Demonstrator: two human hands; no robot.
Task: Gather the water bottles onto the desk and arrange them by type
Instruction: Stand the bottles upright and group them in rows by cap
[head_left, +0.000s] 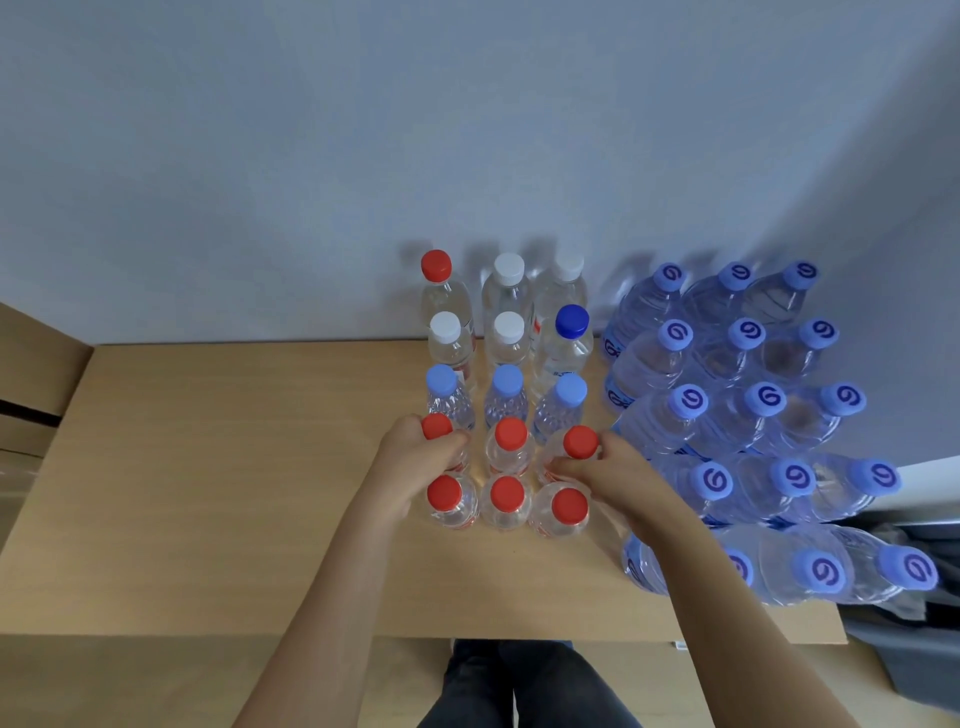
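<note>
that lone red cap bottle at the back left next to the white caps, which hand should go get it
Probably the left. The stray red-capped bottle stands at the back left corner, on the same side as the left hand. The right hand grips a bottle on the far side and would have to cross the whole block.

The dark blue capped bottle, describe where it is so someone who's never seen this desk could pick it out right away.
On the light wooden desk, find the three-wide block of small clear plastic bottles left of the large pack with swirl-marked lilac caps. In that block's right column, second from the wall, stands the clear plastic bottle with the dark blue cap. Its cap is the only deep blue one; neighbours are white, red or pale blue.
</note>
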